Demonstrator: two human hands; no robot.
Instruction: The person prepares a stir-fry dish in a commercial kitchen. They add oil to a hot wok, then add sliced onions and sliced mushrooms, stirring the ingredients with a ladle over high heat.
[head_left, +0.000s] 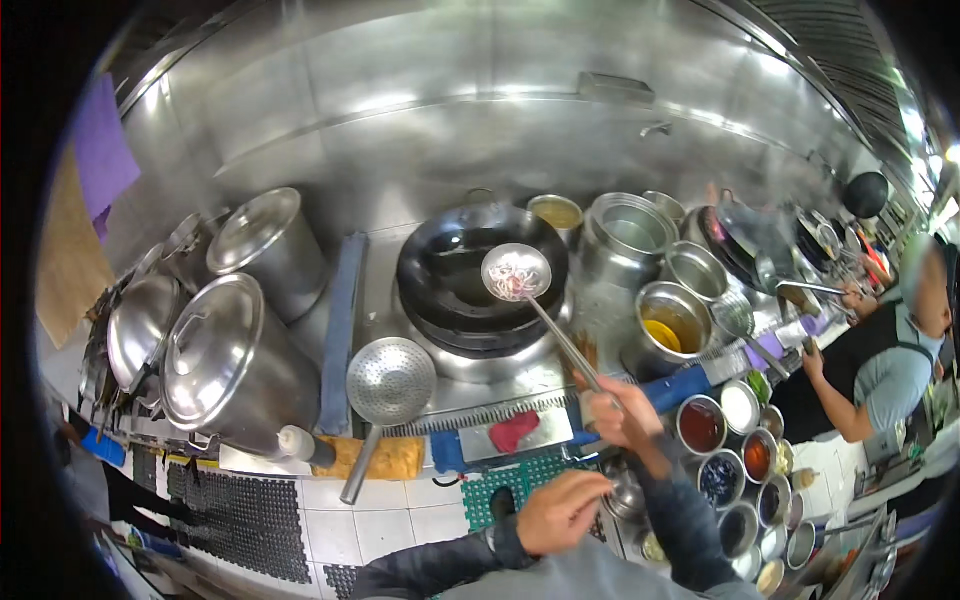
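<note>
My right hand (626, 412) grips the long handle of a metal ladle (570, 345). Over the right half of a black wok (439, 262) is the ladle's bowl, holding pale shreds with some reddish bits (514, 279). The wok sits on the stove's round burner ring (469, 367), and a little dark liquid seems to shine at its bottom. In front of my body hovers my left hand (559, 514), its fingers bent and close together; anything between them is hidden. A perforated metal skimmer (391, 381) rests at the stove's front left, its handle jutting past the edge.
Large lidded stockpots (240, 360) crowd the left. Right of the wok stand metal pots (630, 225), one with yellowish liquid and a yellow object (664, 336). Sauce containers (702, 424) fill the near right. Beyond them, a co-worker (847, 375) works at a steaming wok (739, 236).
</note>
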